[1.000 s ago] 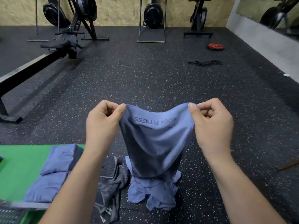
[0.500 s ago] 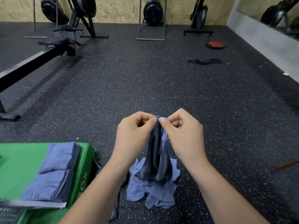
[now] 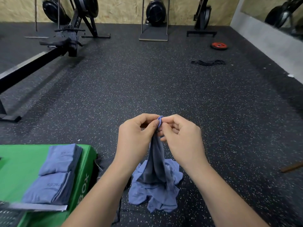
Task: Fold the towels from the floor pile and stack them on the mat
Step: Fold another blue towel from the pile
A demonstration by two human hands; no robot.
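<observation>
head view: a green mat (image 3: 19, 164) at eight o'clock carries folded blue towels (image 3: 54, 174), two bundles laid one behind the other near its right edge.

at the centre, the left hand (image 3: 136, 138) and right hand (image 3: 182, 141) meet, knuckles almost touching. each pinches the top edge of one blue towel (image 3: 155, 158) between thumb and curled fingers. the towel hangs in a narrow fold and its lower end reaches the crumpled blue pile (image 3: 154, 195) on the floor at six o'clock, just right of the mat.

both forearms cover parts of the pile. a dark grey cloth (image 3: 104, 163) between mat and pile is mostly hidden behind the left forearm. a blurred grey object at the seven o'clock corner is cut off and cannot be made out. lettering on the mat's side wall is partly hidden by the left forearm.

the floor (image 3: 147, 87) is black rubber flecked with white. a rowing machine (image 3: 49, 51) stretches across ten o'clock, and more machines stand against a plywood wall at twelve. a red weight plate (image 3: 219, 46) and a black cord (image 3: 208, 62) lie at one o'clock. a mirror (image 3: 278, 12) lines the wall at two o'clock.
</observation>
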